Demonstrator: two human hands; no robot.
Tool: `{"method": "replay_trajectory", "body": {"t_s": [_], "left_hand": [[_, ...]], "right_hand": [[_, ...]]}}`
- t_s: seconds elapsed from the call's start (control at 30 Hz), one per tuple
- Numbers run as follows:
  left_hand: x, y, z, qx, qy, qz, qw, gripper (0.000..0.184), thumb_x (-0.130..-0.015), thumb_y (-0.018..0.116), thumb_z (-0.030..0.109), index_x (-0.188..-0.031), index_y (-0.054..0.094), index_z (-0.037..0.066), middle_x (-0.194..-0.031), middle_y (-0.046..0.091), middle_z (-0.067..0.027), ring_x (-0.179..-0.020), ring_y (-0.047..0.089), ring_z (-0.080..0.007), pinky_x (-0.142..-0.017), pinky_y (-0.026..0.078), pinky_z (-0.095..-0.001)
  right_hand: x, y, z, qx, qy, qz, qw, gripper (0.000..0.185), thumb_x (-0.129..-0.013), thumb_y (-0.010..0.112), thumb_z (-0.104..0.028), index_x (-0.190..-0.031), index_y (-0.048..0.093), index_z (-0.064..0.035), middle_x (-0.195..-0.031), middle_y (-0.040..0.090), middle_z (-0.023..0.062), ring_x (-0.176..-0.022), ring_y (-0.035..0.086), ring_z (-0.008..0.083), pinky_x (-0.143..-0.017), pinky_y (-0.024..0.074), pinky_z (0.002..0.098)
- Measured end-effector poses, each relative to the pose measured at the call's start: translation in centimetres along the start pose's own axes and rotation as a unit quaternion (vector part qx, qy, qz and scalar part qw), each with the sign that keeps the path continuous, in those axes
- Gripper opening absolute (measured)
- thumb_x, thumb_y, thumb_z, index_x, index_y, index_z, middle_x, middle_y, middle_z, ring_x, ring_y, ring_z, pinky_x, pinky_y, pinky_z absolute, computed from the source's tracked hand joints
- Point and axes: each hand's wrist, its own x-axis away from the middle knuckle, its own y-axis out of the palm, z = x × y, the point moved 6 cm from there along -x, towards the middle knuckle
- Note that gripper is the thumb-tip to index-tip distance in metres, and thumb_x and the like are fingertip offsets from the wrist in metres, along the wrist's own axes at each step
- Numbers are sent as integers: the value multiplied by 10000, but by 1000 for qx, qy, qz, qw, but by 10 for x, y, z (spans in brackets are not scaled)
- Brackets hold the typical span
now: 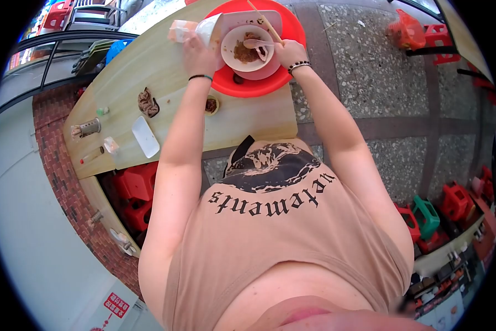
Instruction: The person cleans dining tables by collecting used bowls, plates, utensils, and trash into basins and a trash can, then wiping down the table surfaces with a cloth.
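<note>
Left hand (198,56): your fingers lie over an orange-and-white packet (178,31) and a white piece (210,28) beside it; I cannot tell whether they are clamped on either.
Right hand (291,54): apart from your left, closed around the near ends of the chopsticks (265,21), which slant away over the red tub (293,25), perhaps to keep them together.
White bowl (248,67): between your hands, inside the tub, with food remains in it; the tub's raised rim probably keeps it from straying.
Spoon (254,43): propped in the bowl, its handle towards your right hand, likely for easy reach.
Tub edge: it seems to reach past the counter (112,96) on the right, over the stone floor (375,83), so weight on that side may tip it.
Left forearm: it crosses the counter just beside the sauce dish (212,105); low elbow movement could catch it.
Left side: wood separates your forearm from the white tray (145,137) and crumpled brown wrapper (148,103), giving room sideways.
</note>
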Motion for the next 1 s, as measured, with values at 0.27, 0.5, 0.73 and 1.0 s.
{"method": "replay_trajectory", "body": {"t_s": [0.27, 0.5, 0.73, 1.0], "left_hand": [[4, 87, -18, -30, -133, -142, 981, 644, -754, 600, 267, -1264, 310, 1, -1196, 434, -246, -1078, 458, -380, -903, 387, -442], [33, 69, -44, 86, -14, -121, 989, 629, -800, 591, 290, -1252, 330, -60, -1215, 433, -251, -1115, 434, -392, -938, 366, -441], [118, -22, -51, 183, -137, -151, 962, 559, -844, 518, 103, -1330, 268, -12, -1291, 364, -192, -1135, 418, -284, -893, 401, -376], [207, -17, -101, 120, -223, -210, 944, 557, -845, 498, 74, -1340, 255, -6, -1295, 356, -191, -1124, 424, -299, -913, 386, -383]], "right_hand": [[21, -16, 38, -51, 47, 58, 996, 339, -784, 475, -317, -817, 650, -29, -784, 615, 224, -787, 603, 366, -755, 463, 437], [41, -56, 133, -139, 145, 168, 965, 354, -780, 459, -321, -812, 633, -14, -789, 607, 223, -772, 597, 381, -701, 467, 444], [42, 22, 292, -37, 369, 83, 925, 380, -785, 440, -309, -885, 655, -12, -908, 622, 216, -867, 606, 364, -786, 472, 430], [-49, 145, 305, 55, 359, -83, 928, 374, -840, 492, -348, -1003, 635, -43, -1025, 612, 172, -968, 589, 310, -823, 469, 393]]}}
